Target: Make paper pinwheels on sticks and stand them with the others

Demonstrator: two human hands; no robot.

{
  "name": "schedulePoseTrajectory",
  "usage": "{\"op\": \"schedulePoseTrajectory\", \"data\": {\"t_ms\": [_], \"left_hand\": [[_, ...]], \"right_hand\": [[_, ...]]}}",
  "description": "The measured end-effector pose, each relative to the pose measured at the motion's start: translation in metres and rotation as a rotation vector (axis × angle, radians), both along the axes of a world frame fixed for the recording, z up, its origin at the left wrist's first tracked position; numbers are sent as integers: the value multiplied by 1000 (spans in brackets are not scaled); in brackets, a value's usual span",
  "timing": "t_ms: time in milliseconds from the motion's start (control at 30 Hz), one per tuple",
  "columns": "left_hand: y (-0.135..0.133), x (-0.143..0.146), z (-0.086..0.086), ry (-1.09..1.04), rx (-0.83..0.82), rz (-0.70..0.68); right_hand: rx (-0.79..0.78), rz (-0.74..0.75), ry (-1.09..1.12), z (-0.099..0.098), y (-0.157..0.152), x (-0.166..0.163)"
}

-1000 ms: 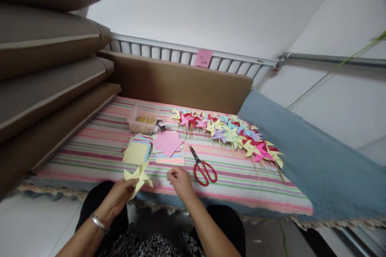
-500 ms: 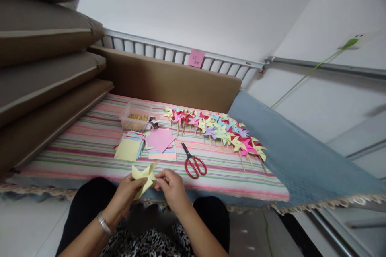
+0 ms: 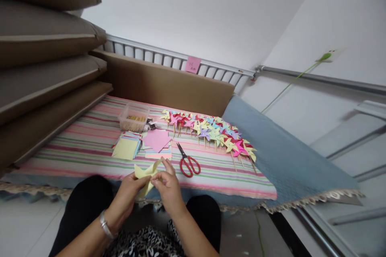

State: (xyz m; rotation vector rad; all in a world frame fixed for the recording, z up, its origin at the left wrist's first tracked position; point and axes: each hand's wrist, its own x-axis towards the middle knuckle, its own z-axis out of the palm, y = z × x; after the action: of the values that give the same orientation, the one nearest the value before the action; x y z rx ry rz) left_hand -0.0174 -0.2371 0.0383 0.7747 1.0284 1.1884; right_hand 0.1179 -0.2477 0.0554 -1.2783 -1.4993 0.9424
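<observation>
A pale yellow paper pinwheel (image 3: 147, 170), its corners folded inward, is held above my lap at the table's front edge. My left hand (image 3: 129, 190) pinches it from the left, thumb over the middle. Across from it my right hand (image 3: 169, 188) has thumb and index finger closed at the pinwheel's centre, other fingers raised behind a blade; any small pin there is too small to make out. Just right of my hands lie red-handled scissors (image 3: 188, 162), tips pointing away. Beyond are a stack of yellow-topped paper squares (image 3: 125, 148) and pink paper squares (image 3: 157, 139).
A clear plastic box (image 3: 134, 117) of wooden sticks stands behind the paper. Several finished pinwheels (image 3: 214, 132) on sticks lie in rows at the right on a striped cloth (image 3: 78, 144). Large brown cushions (image 3: 51, 56) are piled at the left; a brown board (image 3: 163, 82) stands at the back.
My right hand has moved from the pinwheel's right edge onto its centre, with fingers lifted behind a blade. My left hand keeps its hold. The whole view has shifted slightly.
</observation>
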Motion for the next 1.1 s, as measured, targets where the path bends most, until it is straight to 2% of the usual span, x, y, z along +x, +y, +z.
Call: {"op": "schedulePoseTrajectory", "data": {"t_ms": [400, 633, 900, 1100], "left_hand": [[-11, 6, 18, -28, 5, -34], [-12, 4, 17, -31, 16, -9], [-13, 3, 17, -33, 37, -18], [-14, 2, 18, -26, 43, -55]], "right_hand": [[21, -52, 10, 8, -3, 3], [116, -30, -61, 8, -5, 3], [80, -22, -22, 6, -5, 3], [-19, -30, 19, 9, -5, 3]]}}
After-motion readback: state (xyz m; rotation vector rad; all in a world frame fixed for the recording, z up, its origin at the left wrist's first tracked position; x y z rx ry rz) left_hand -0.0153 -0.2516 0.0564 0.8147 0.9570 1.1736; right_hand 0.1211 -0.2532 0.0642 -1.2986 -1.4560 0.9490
